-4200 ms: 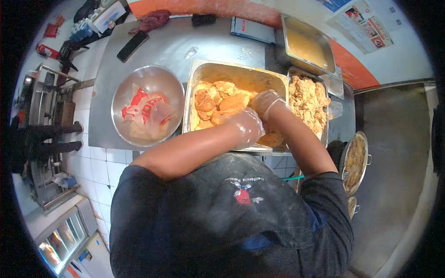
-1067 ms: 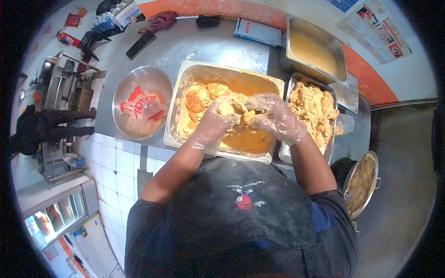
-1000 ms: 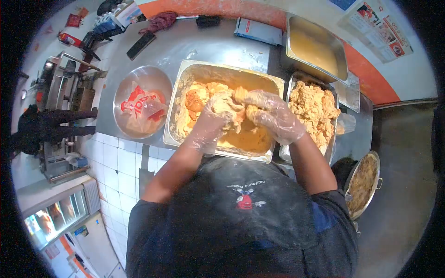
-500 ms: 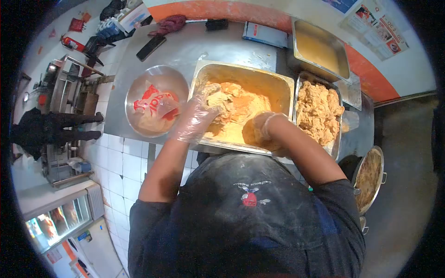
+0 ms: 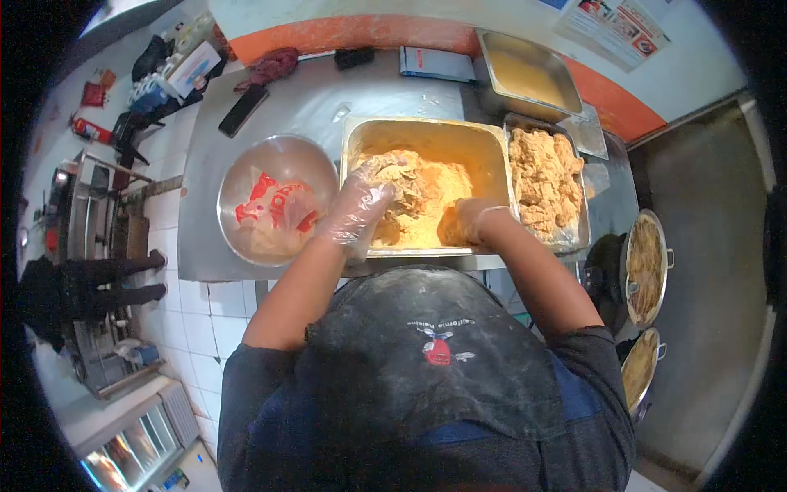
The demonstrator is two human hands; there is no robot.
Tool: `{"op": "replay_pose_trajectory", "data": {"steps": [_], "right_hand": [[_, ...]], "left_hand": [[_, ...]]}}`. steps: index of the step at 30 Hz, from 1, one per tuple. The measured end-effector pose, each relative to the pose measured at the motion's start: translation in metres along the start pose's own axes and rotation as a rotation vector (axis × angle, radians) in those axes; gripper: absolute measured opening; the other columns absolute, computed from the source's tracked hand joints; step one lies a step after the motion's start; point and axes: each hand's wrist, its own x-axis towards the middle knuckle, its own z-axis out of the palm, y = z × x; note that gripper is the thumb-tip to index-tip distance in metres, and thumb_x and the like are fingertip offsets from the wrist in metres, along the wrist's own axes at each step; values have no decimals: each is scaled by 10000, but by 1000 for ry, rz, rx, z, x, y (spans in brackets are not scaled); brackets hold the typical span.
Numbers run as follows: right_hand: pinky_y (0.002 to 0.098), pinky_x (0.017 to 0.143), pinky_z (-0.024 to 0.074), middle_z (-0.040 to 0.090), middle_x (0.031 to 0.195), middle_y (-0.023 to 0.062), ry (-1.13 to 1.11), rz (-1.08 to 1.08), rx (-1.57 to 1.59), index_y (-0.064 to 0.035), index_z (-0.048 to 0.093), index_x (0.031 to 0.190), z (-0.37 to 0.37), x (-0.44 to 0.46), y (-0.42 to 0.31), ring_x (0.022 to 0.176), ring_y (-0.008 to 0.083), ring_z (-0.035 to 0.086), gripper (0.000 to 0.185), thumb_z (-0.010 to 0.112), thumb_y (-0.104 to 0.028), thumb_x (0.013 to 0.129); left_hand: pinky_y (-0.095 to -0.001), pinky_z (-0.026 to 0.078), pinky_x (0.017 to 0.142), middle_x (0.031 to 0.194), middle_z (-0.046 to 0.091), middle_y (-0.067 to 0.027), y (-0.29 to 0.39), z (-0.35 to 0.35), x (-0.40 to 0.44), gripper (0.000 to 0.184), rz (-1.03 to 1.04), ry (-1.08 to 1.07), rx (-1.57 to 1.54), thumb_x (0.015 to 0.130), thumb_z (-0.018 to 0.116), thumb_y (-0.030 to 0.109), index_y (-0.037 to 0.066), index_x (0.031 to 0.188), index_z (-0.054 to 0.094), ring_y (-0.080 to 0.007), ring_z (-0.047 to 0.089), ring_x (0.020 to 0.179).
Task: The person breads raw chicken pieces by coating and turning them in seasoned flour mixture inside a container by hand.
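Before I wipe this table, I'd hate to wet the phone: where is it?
In the head view, the phone lies at the upper left, on the table, just below the dark red cloth and above the metal bowl.

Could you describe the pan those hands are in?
The pan is deep, rectangular and metal-looking, with rounded corners and yellowish residue on its walls. It sits upright on the metal table beside a bowl and holds yellow powder and coated pieces. The gloved left hand and right hand reach inside; whether they touch its walls is unclear.
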Motion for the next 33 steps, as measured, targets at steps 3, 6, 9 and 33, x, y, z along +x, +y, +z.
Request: {"op": "replay_pose_trajectory", "data": {"steps": [3,6,9,33], "right_hand": [[455,867,583,741,1067,252,-10,58,-335,-38,776,1038,8,4,2,1000,366,736,410,766,-395,836],[455,856,582,741,1065,257,49,100,-363,-27,769,1012,11,16,11,1006,386,735,299,770,-268,835],[453,847,575,742,1047,260,233,23,-178,-27,760,1011,0,4,16,998,409,730,258,752,-209,828],[364,781,562,717,1105,136,199,-93,632,-3,619,1323,2,-8,8,919,228,683,459,711,-208,924]], "left_hand": [[-329,536,977,1289,656,-138,0,-7,5,514,-14,-24,101,981,639,64,-41,1460,483,-210,642,1144],[-330,530,989,1304,644,-150,9,-5,1,550,-52,18,211,997,664,111,-49,1481,457,-220,628,1176],[-396,512,992,1333,616,-139,-1,-5,5,523,-94,97,404,986,690,272,21,1419,537,-272,590,1227],[-429,511,955,1280,652,-164,-14,16,6,473,-214,279,43,1033,616,319,5,1383,560,-270,623,1145]]}}
